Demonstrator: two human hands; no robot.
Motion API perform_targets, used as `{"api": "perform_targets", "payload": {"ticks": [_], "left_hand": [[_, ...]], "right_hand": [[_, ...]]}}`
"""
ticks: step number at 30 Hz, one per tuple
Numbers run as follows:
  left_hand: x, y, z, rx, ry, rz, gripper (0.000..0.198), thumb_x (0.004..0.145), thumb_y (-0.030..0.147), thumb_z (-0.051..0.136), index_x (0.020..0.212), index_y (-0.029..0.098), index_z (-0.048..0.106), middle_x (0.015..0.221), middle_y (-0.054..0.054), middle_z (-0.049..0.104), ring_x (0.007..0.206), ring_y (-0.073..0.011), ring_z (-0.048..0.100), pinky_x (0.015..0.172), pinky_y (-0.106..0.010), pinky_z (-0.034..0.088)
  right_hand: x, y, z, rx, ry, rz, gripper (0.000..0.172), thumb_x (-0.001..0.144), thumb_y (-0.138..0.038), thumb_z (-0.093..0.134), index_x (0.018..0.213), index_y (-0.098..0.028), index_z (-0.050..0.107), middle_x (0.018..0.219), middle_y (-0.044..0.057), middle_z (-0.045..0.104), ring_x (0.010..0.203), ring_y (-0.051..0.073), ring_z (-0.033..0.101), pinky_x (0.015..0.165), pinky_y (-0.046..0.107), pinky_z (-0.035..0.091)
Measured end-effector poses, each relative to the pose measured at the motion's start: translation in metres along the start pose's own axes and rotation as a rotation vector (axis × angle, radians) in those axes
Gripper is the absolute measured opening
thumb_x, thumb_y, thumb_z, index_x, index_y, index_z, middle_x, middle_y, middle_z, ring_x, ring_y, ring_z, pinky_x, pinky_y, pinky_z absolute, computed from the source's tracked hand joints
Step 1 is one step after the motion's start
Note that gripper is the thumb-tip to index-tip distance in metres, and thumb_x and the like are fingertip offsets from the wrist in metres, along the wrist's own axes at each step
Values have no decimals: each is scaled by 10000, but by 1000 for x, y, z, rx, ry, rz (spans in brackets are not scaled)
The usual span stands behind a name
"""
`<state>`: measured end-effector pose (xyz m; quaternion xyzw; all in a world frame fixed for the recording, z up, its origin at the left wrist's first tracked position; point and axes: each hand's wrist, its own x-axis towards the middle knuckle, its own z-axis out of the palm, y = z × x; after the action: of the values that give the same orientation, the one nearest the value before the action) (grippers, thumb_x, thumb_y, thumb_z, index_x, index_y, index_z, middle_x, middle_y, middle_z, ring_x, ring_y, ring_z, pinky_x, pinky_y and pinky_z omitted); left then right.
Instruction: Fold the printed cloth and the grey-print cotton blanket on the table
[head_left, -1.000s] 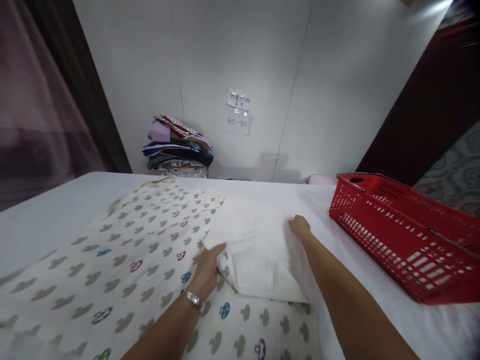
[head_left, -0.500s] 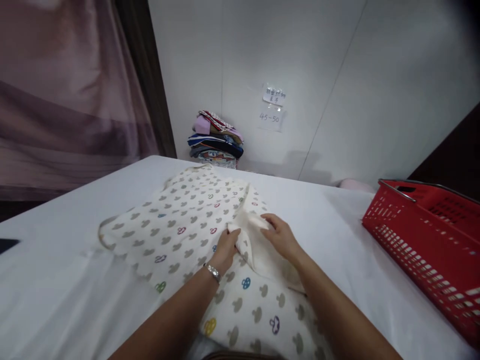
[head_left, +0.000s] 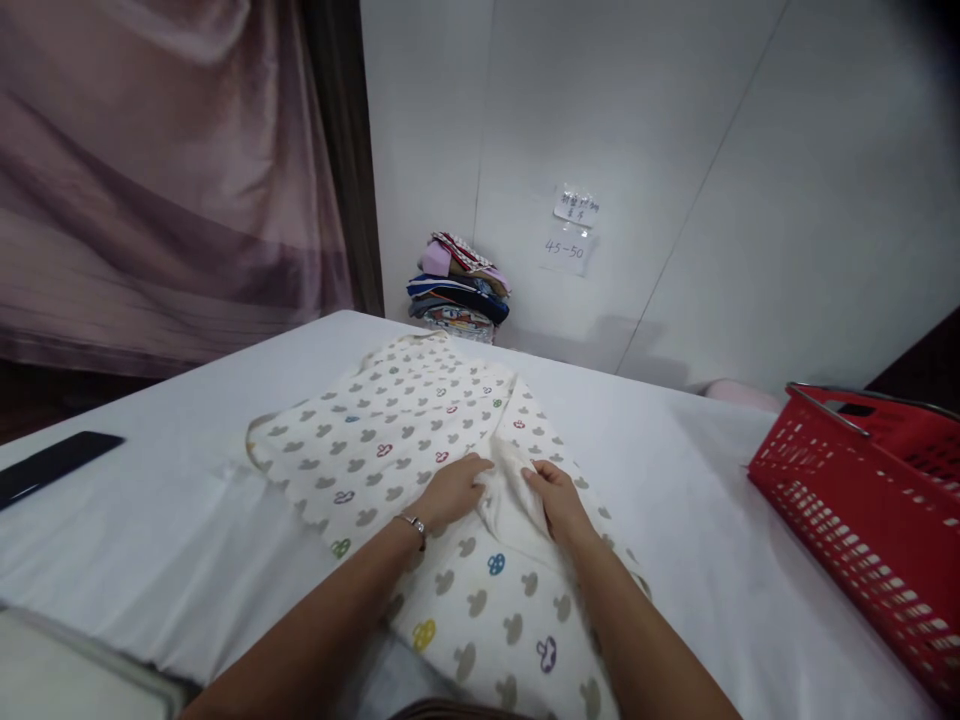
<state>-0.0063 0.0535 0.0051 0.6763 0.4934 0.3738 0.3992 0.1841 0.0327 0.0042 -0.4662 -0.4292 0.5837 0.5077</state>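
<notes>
A cream-white garment (head_left: pixel 420 420), printed with grey and coloured mushrooms, lies spread over the white-covered table, its near end reaching toward my body. Down its front runs an opening with a plain, unprinted inner side. My left hand (head_left: pixel 450 490) pinches one edge of that opening between thumb and fingers. Just to the right, my right hand (head_left: pixel 556 500) grips the opposite edge, a short gap of bunched cloth between the two. The fingertips are partly sunk in the folds. A silvery band circles my left wrist.
A red plastic basket (head_left: pixel 862 500) with a metal handle stands at the right. Folded clothes (head_left: pixel 459 288) are piled by the back wall. A dark flat object (head_left: pixel 56 465) lies at the left. Two paper labels (head_left: pixel 571 230) hang on the wall; a pink curtain (head_left: pixel 165 180) hangs left.
My view has swung somewhat left. The garment's right flap, folded back before, now lies more outward with its printed side showing. Both hands still hold the edges of the opening.
</notes>
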Motion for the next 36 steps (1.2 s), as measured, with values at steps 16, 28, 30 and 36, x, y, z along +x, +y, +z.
{"api": "perform_targets", "payload": {"ticks": [16, 28, 30, 36], "left_hand": [[20, 47, 15, -181, 13, 36, 134, 710, 312, 615, 763, 196, 657, 688, 0, 584, 698, -150, 514, 621, -224, 404], [20, 57, -1, -224, -112, 56, 373, 722, 266, 591, 1087, 226, 654, 708, -1, 620, 689, -155, 549, 647, -228, 440], [20, 62, -4, -229, -107, 60, 341, 690, 239, 617, 1024, 224, 684, 665, -1, 624, 710, -172, 576, 678, -234, 453], [25, 68, -10, -145, -281, -4, 339, 677, 226, 589, 1000, 234, 691, 587, 20, 612, 515, -140, 509, 546, -219, 410]], "right_hand": [[1, -10, 3, -181, -22, -293, 262, 760, -371, 590, 939, -219, 706, 845, 15, 693, 817, 197, 606, 785, 322, 467], [-5, -14, 4, -267, -104, -342, 224, 768, -305, 559, 923, -223, 698, 809, 9, 679, 767, 184, 598, 729, 296, 469], [-6, -14, 4, -276, -115, -354, 212, 770, -295, 555, 911, -227, 699, 802, 7, 673, 752, 179, 589, 719, 289, 463], [-9, -17, 5, -362, -119, -389, 178, 775, -251, 540, 855, -226, 698, 761, 1, 649, 725, 169, 566, 727, 285, 451]]}}
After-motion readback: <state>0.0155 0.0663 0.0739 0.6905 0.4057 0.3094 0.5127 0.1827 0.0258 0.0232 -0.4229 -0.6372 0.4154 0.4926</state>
